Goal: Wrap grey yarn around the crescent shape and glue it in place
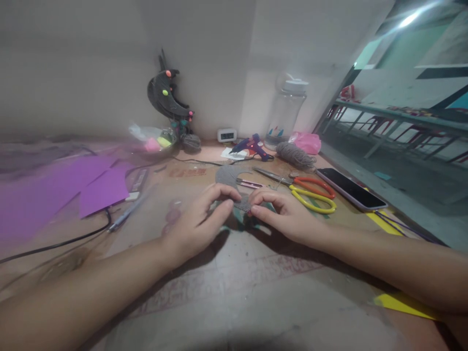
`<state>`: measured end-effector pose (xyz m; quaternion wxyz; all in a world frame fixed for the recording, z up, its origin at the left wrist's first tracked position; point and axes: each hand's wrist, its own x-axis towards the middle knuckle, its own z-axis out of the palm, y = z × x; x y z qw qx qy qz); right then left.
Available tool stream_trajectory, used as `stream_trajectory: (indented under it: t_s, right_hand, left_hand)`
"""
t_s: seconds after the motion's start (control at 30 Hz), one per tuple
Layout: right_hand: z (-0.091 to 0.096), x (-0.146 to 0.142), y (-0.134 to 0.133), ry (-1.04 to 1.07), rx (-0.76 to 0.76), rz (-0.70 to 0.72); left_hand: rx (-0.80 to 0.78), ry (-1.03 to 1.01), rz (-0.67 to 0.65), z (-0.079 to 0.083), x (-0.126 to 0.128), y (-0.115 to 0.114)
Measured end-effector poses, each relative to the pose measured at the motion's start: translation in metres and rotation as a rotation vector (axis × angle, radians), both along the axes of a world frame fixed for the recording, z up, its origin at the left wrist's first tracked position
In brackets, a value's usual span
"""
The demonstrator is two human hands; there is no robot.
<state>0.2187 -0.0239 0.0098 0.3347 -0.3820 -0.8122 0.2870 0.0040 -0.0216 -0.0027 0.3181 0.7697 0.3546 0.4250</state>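
A small grey piece (242, 203), perhaps yarn-covered, spans the gap between my two hands above the table. My left hand (204, 217) pinches its left end between thumb and forefinger. At its right end, my right hand (283, 212) closes thumb and fingers on it. Fingertips hide much of the piece, and its exact kind is unclear. Just behind lie a grey crescent cutout (227, 176) and a slim pinkish cutter (250, 184). To the right of these rest scissors (314, 187) with orange and yellow handles.
A purple glue gun (252, 145), grey yarn skein (295, 155), clear bottle (285, 112) and white clock (227, 135) stand toward the wall. A dark crescent ornament (161, 95) rises at back left. Purple sheets (104, 187), a pen (126, 213) and a phone (351, 187) flank my arms.
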Motion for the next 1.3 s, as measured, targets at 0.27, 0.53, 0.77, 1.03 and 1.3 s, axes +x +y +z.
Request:
stream_trajectory:
  t_s: [0.27,0.53,0.77,1.03,1.3]
  right_hand:
    - [-0.002,0.003,0.005,-0.075,0.111,-0.085]
    - [-0.006,0.005,0.007,-0.090,0.245,-0.080]
    - [-0.004,0.005,0.006,-0.118,0.241,-0.154]
    - [-0.003,0.004,0.007,-0.101,0.194,-0.203]
    - [-0.004,0.011,0.013,-0.033,0.349,-0.244]
  left_hand:
    - [-0.244,-0.166,0.168,0.004,0.002,0.008]
    - [-0.248,-0.249,0.132,-0.001,0.005,0.012]
    - [-0.277,-0.266,0.060,-0.003,0.005,0.014]
    - [-0.374,-0.270,0.005,-0.005,0.005,0.015]
    - [-0.323,-0.313,0.100,-0.003,0.007,0.017]
